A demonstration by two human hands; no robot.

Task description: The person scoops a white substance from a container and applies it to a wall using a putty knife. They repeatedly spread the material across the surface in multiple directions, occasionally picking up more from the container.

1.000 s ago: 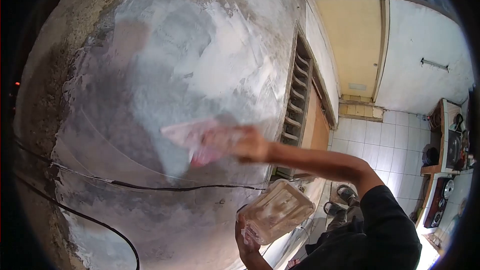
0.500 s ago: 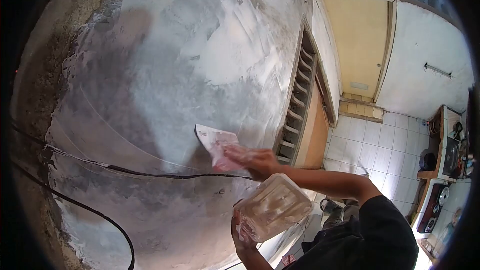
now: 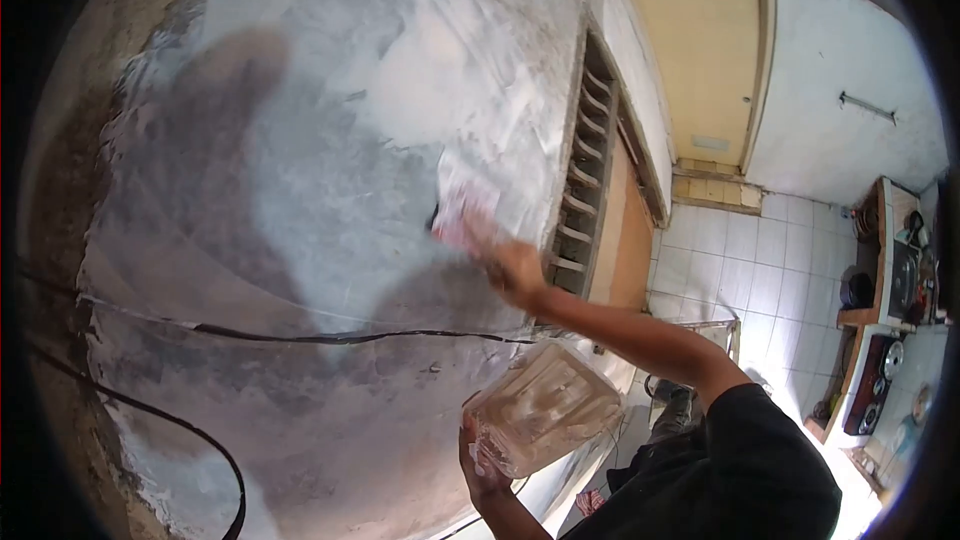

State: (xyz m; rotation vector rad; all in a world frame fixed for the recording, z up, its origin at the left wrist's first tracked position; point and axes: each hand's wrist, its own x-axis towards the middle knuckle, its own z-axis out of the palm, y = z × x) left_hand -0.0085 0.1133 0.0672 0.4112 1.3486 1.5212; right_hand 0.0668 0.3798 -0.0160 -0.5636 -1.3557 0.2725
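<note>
My right hand [image 3: 512, 268] is closed around a putty-smeared scraper [image 3: 464, 202], whose flat blade lies against the wall [image 3: 330, 140]. Pale, streaky filler covers much of that wall, and grey patches show through it. Lower down, my left hand [image 3: 484, 462] grips one end of a dirty plastic container [image 3: 548, 410] that looks like a cut-off jerrycan. White putty clings to the container's edge and to my left fingers. The scraper's handle end is partly hidden by my right hand.
A black cable [image 3: 300, 338] runs across the wall, and another cable [image 3: 170, 418] curves at lower left. Right of the wall are a slatted vent [image 3: 583, 175], a yellow door [image 3: 695, 50] and a tiled floor [image 3: 735, 255]. A stove [image 3: 877, 385] stands at far right.
My right hand and the scraper have moved up and to the right across the wall. My left hand keeps the container in nearly the same place. The view has shifted slightly.
</note>
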